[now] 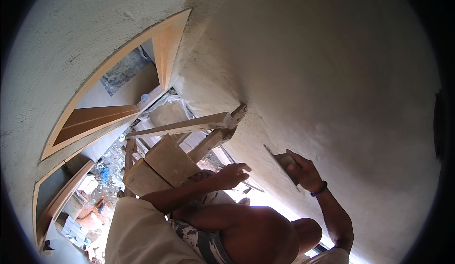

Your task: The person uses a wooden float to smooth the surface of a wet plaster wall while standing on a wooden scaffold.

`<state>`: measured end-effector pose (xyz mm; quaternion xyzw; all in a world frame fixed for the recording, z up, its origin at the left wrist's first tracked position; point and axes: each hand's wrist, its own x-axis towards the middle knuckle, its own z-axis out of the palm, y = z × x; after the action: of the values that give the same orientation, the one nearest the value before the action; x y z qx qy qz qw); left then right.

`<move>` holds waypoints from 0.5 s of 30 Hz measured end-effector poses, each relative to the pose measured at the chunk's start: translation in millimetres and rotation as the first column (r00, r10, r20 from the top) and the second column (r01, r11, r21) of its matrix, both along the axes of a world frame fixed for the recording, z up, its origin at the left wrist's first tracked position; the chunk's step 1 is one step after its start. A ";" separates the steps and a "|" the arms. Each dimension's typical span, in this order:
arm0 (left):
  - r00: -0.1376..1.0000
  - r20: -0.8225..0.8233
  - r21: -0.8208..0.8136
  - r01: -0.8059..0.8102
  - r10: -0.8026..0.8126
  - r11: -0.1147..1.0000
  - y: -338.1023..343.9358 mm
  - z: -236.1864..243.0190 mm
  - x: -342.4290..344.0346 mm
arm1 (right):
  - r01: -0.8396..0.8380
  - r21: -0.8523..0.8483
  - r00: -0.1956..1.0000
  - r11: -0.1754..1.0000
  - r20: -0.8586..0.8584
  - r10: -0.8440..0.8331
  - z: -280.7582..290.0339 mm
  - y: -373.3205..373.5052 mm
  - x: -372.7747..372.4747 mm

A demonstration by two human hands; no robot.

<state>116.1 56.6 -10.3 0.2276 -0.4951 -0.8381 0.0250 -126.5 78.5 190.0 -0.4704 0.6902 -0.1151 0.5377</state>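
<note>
My right hand (305, 171), with a dark band at the wrist, is closed round the handle of a plastering trowel (283, 163). The trowel's thin flat blade lies along the plastered wall (332, 74) on the right; whether its whole face touches cannot be made out. In mid-air to the left of it, my left hand (232, 175) has its fingers loosely bent and apart, with nothing visible in them. Below that hand are my bent legs and wooden boards (173, 162).
A wooden beam (182, 124) and rough timbers (208, 145) form a scaffold against the wall. To the left, a wooden frame (130, 43) surrounds an opening in another plastered wall. Far below, rubble (102, 162) and a blue scrap (104, 174) lie on the ground.
</note>
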 end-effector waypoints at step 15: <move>0.850 -0.447 0.204 -0.208 0.279 0.957 -64.4 88.8 -29.1 | 0.345 0.415 0.691 0.842 0.495 -0.527 -39.5 31.8 -3.8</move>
<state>87.0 -7.8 78.5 0.0796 -0.3778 -0.8924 0.2337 -130.3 110.3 150.4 -0.1468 0.5889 -0.2791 0.7441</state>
